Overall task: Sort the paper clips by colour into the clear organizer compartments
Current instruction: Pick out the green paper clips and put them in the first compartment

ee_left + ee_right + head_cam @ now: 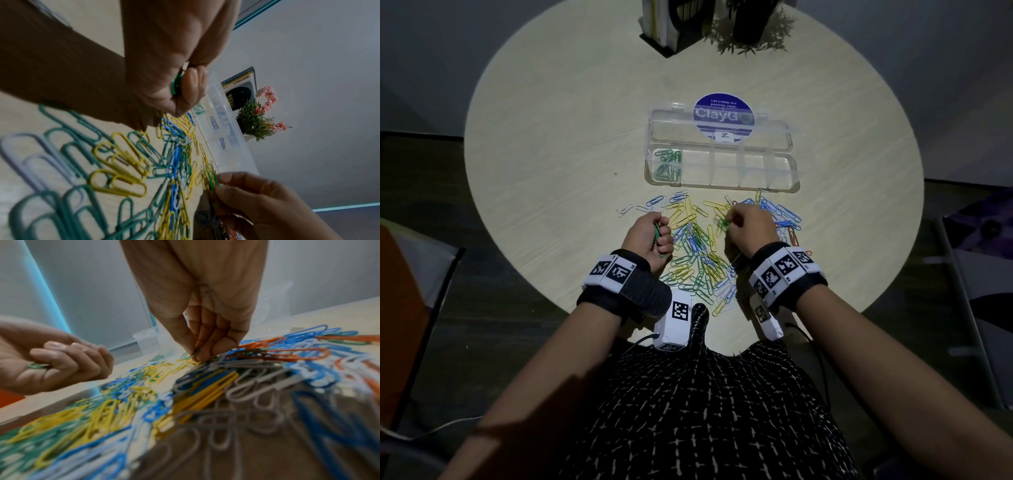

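Observation:
A heap of mixed paper clips (702,253), yellow, green, blue, white and orange, lies on the round table between my hands. My left hand (650,236) is curled round a bunch of green clips (175,86), just left of the heap. My right hand (744,224) pinches green clips (191,354) at the heap's far right part. Beyond the heap the clear organizer (722,168) lies with its lid folded back. Its leftmost compartment holds green clips (669,164); the other compartments look empty.
The round wooden table (551,171) carries a blue round sticker (723,114) under the organizer lid. A book stand (664,24) and a potted plant (753,31) sit at the far edge. An orange chair (400,308) stands at the left.

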A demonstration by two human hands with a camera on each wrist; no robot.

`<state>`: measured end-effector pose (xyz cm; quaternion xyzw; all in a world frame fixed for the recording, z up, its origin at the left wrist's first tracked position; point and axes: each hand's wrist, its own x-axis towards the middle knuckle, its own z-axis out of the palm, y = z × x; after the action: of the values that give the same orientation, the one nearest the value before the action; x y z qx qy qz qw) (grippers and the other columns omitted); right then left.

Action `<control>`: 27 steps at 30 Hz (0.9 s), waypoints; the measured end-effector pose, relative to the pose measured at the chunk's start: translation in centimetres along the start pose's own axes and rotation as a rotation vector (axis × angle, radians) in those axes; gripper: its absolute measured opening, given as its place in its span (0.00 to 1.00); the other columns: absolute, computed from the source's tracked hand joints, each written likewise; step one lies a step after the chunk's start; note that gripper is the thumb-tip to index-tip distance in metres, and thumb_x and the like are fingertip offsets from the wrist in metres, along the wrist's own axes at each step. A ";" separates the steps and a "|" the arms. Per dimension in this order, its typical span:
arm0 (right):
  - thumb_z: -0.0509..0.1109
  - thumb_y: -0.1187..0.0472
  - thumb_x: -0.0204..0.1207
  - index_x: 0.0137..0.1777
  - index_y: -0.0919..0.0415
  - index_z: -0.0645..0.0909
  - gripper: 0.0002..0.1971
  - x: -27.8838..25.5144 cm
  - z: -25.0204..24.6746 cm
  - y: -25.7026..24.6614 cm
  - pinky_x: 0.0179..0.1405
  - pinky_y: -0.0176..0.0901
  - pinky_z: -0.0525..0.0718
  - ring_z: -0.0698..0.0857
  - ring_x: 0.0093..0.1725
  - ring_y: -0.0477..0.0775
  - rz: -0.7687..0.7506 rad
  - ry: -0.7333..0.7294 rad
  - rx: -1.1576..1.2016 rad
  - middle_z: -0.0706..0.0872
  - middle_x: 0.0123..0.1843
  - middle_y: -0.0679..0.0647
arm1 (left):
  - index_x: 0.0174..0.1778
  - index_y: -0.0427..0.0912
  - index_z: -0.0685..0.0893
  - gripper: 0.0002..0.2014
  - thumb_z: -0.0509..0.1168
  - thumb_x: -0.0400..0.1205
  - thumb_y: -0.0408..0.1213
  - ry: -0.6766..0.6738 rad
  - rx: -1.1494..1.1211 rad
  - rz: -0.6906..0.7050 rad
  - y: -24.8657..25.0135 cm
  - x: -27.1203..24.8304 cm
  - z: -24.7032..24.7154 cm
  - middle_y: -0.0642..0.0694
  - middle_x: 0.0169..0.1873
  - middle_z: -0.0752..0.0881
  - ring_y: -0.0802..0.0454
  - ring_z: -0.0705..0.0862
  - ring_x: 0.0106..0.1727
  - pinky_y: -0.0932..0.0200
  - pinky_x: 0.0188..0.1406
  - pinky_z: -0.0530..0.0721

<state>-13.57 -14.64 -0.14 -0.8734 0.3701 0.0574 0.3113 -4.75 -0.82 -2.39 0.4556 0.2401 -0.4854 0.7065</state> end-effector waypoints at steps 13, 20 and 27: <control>0.65 0.70 0.74 0.55 0.69 0.82 0.11 0.6 1.2 -1.9 0.59 0.54 0.82 0.82 0.59 0.67 -0.039 -0.134 -0.289 0.84 0.58 0.66 | 0.30 0.43 0.66 0.17 0.48 0.87 0.38 0.012 0.008 0.021 0.4 -0.1 -0.2 0.52 0.08 0.66 0.60 0.61 0.07 0.73 0.05 0.55; 0.63 0.73 0.73 0.44 0.70 0.84 0.08 0.8 0.3 -1.5 0.56 0.48 0.80 0.83 0.57 0.63 -0.017 0.017 -0.105 0.87 0.52 0.66 | 0.31 0.43 0.67 0.17 0.48 0.87 0.37 0.018 0.026 0.029 0.6 -0.3 0.4 0.53 0.09 0.67 0.60 0.63 0.07 0.74 0.06 0.57; 0.73 0.71 0.70 0.43 0.73 0.85 0.05 0.3 -1.1 -2.0 0.52 0.35 0.78 0.78 0.40 0.51 -0.045 0.109 0.185 0.87 0.41 0.64 | 0.34 0.35 0.74 0.18 0.50 0.88 0.37 0.031 -0.036 0.047 0.0 0.0 1.3 0.42 0.19 0.81 0.53 0.84 0.15 0.68 0.15 0.82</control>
<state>-12.11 -14.43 1.62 -0.8508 0.3705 -0.0315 0.3713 -4.87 -1.93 -1.79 0.4557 0.2490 -0.4573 0.7219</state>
